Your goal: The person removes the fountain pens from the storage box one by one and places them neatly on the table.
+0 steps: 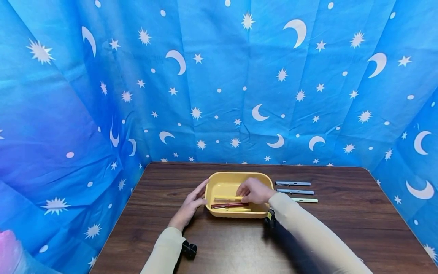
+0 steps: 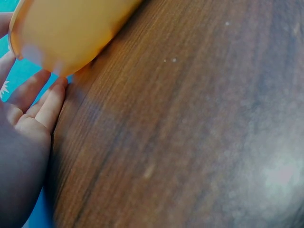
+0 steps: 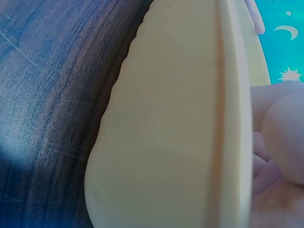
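A yellow plastic tray (image 1: 239, 176) sits on the table, with a dark red pen (image 1: 229, 205) and yellow pens (image 1: 227, 198) lying inside. My right hand (image 1: 254, 190) reaches in over the right side, its thumb and fingers pinching the end of a yellow pen. In the right wrist view the tray's wall (image 3: 161, 114) hides much of that right hand (image 3: 280, 137) and the pen. My left hand (image 1: 189, 205) rests against the tray's left end with fairly straight fingers. The left wrist view has the left hand's fingertips (image 2: 57, 85) touching the tray (image 2: 71, 33).
Right of the tray, two blue-grey pens (image 1: 294, 183) and a pale green pen (image 1: 304, 200) lie in a row, the last partly behind my right sleeve. Under everything is a dark wooden table (image 1: 226, 243). A blue curtain (image 1: 219, 76) with stars and moons hangs behind it.
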`<act>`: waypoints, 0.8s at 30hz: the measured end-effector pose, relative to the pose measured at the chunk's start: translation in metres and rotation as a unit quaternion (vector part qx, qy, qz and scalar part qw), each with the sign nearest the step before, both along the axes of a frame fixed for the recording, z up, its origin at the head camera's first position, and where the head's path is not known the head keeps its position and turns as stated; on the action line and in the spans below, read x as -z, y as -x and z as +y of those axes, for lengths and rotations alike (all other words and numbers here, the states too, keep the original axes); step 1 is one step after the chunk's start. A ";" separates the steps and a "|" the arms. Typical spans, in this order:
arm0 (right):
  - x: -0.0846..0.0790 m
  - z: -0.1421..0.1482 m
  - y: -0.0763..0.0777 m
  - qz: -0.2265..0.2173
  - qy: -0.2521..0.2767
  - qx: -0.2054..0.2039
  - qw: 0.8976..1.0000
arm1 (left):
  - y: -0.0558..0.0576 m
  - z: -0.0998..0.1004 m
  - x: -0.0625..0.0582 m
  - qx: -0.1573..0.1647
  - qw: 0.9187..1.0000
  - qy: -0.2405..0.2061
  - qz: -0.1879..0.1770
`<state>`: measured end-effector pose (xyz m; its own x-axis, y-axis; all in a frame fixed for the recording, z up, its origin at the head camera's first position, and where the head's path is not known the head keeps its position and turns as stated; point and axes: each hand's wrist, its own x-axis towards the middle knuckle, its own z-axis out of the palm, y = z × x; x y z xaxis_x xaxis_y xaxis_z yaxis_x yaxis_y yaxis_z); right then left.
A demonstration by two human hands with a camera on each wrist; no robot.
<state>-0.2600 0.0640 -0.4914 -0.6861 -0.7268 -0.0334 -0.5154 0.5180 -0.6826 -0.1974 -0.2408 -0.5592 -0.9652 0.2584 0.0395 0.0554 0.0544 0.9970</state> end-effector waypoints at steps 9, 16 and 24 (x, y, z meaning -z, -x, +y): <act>0.000 0.007 0.001 -0.003 0.049 0.032 0.998 | 0.002 0.000 -0.001 -0.004 1.000 0.000 -0.002; -0.005 0.011 -0.002 0.006 0.060 0.057 0.997 | 0.000 0.000 -0.002 -0.001 1.000 -0.002 -0.001; -0.005 0.024 -0.007 0.008 0.098 0.067 0.993 | -0.002 0.000 -0.003 0.000 1.000 -0.002 0.000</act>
